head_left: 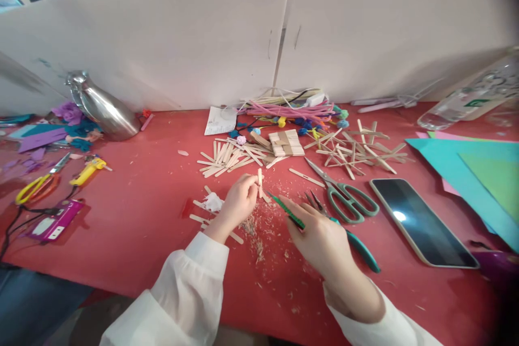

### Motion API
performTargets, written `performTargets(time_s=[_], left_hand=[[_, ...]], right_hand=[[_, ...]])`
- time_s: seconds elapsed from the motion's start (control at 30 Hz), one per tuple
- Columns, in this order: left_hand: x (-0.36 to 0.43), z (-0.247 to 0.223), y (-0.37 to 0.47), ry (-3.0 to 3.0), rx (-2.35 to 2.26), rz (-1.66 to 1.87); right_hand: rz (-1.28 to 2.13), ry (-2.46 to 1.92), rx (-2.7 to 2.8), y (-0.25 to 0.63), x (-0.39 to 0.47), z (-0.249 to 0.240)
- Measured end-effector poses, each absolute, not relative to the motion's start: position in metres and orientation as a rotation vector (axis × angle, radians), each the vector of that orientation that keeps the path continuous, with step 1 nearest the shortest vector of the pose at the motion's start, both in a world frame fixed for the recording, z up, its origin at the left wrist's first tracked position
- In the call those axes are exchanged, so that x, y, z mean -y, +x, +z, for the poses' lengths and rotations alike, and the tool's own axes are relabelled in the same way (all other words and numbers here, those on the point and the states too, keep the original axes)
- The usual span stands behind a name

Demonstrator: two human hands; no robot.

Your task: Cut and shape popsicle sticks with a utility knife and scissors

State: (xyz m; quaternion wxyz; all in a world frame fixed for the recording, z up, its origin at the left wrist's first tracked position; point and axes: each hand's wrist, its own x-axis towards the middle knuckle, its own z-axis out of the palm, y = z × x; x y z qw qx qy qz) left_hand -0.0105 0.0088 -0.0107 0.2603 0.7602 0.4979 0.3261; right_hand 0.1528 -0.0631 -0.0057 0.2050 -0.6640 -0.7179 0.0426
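Observation:
My left hand [240, 201] pinches a short wooden craft stick [260, 183] upright above the red table. In my right hand [320, 238] is a green craft knife [288, 212], its tip pointing toward the stick but apart from it. Wood shavings [256, 239] lie scattered below and between both hands. Under my left wrist several craft sticks [198, 218] rest beside a crumpled white tissue [213, 203]. Teal-handled pliers [363, 251] lie partly hidden beneath my right hand, next to grey-green scissors [352, 201].
Loose craft sticks [231, 158], a stick bundle [287, 143] and pink pipe cleaners [290, 110] lie at the back. A phone [421, 221], coloured paper [466, 173] and a plastic bottle [470, 92] are rightward. Leftward are a metal jug [105, 111], yellow glue gun [88, 171] and scissors [38, 184].

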Motion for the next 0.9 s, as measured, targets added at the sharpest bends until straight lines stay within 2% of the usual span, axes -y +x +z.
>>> performTargets(time_s=[0.17, 0.4, 0.9], left_hand=[[-0.0091, -0.0176, -0.0113, 2.027, -1.264, 0.735], [-0.0127, -0.0192, -0.0104, 1.902, -1.36, 0.855], [-0.0095, -0.0117, -0.009, 1.873, -1.53, 0.915]], right_hand=[[0.426, -1.852, 1.858, 0.1599, 0.0563, -0.0006], [0.837, -1.707, 1.71, 0.1619, 0.0526, 0.0018], [1.146, -1.581, 1.513, 0.1547, 0.056, 0.0013]])
